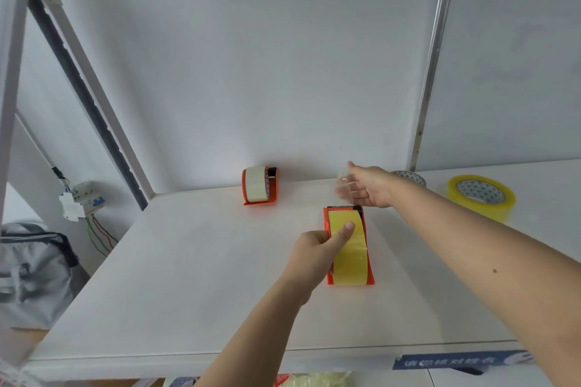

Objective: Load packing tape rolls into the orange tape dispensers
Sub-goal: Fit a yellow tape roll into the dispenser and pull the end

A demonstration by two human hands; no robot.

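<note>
An orange tape dispenser (366, 264) lies on the white shelf (188, 276) with a yellowish tape roll (350, 254) seated in it. My left hand (317, 251) grips the roll and the dispenser's left side, thumb on top of the tape. My right hand (364, 187) reaches past the dispenser's far end, fingers pinching a clear strip of tape (344, 181), blurred. A second orange dispenser (261, 187) with a pale roll in it stands near the back wall.
A loose yellow tape roll (481, 198) lies flat at the right, and another roll (408, 177) shows partly behind my right wrist. A metal upright (430, 72) divides the back wall. A grey bag (34, 267) and wiring (81, 201) sit left of the shelf.
</note>
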